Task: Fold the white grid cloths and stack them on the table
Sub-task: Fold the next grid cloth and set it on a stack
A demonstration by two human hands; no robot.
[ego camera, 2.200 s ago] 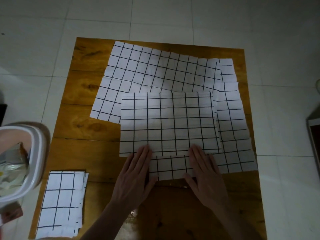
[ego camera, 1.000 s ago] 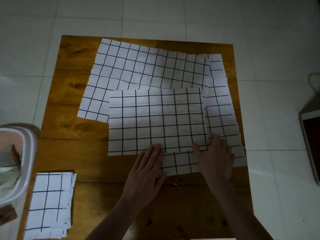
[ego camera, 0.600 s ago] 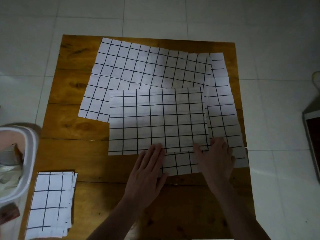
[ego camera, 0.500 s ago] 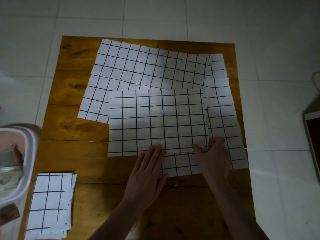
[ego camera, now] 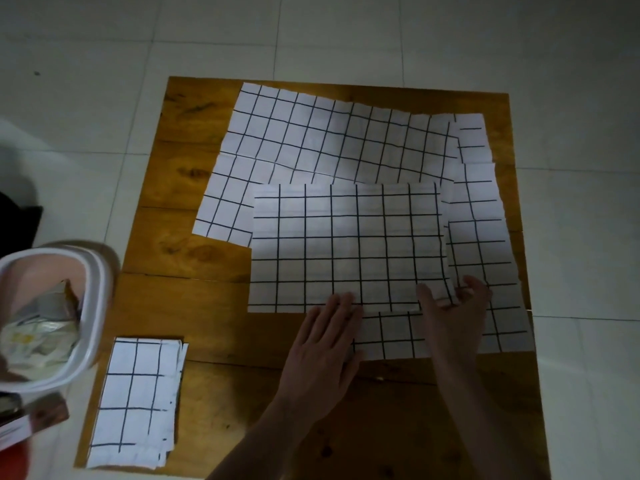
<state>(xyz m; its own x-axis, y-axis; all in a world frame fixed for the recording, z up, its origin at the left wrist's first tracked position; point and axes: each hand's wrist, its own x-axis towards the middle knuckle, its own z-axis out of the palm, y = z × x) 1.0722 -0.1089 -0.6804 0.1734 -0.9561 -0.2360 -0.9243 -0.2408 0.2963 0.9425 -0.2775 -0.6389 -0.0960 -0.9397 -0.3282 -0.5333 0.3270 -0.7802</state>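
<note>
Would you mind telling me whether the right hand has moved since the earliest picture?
Yes. The right hand went rightward along the top cloth to its near right corner, which it now pinches.

Left hand [ego camera: 320, 344] flat on the top cloth [ego camera: 346, 247]; right hand [ego camera: 453, 317] apparently pinches its corner (dim light).

1. We note the table [ego camera: 187, 251]: varnished wood, visibly grained.
2. Grid cloths [ego camera: 346, 244]: matt white fabric, creased.
3. Bin [ego camera: 93, 306]: smooth white plastic.
4. Floor [ego camera: 346, 36]: pale tile, faintly glossy.
</note>
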